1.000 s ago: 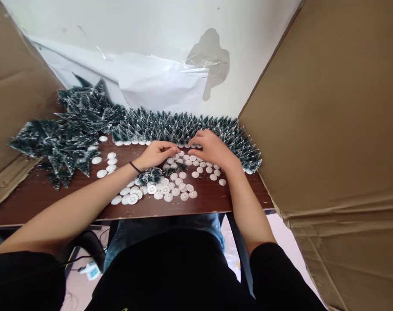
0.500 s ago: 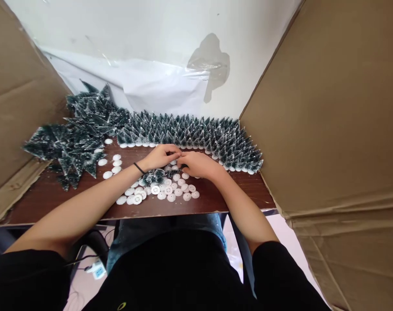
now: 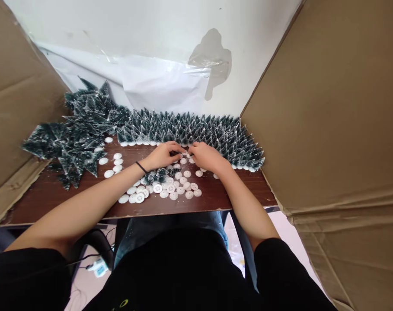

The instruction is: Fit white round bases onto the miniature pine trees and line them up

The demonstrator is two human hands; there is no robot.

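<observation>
My left hand (image 3: 165, 155), a dark band at its wrist, is curled over the middle of the table. A small white round base (image 3: 185, 153) shows between its thumb and index fingertip. Just to the right, my right hand (image 3: 207, 156) is closed at the front edge of the standing miniature snowy trees (image 3: 183, 127). Its fingertips are turned away, and whatever they pinch is hidden. Below my left hand, a few loose little trees (image 3: 155, 176) lie on their sides. Several white round bases (image 3: 173, 195) are spread around them.
A heap of larger snowy trees (image 3: 82, 125) fills the left of the brown table (image 3: 95, 203). More white bases (image 3: 117, 162) lie beside that heap. Cardboard walls (image 3: 332, 108) rise at both sides, and a white panel (image 3: 151, 26) stands behind.
My right hand has moved right and slightly forward, away from my left hand, to the edge of the tree rows. The left hand has shifted only slightly; a white base now shows at its fingertips.
</observation>
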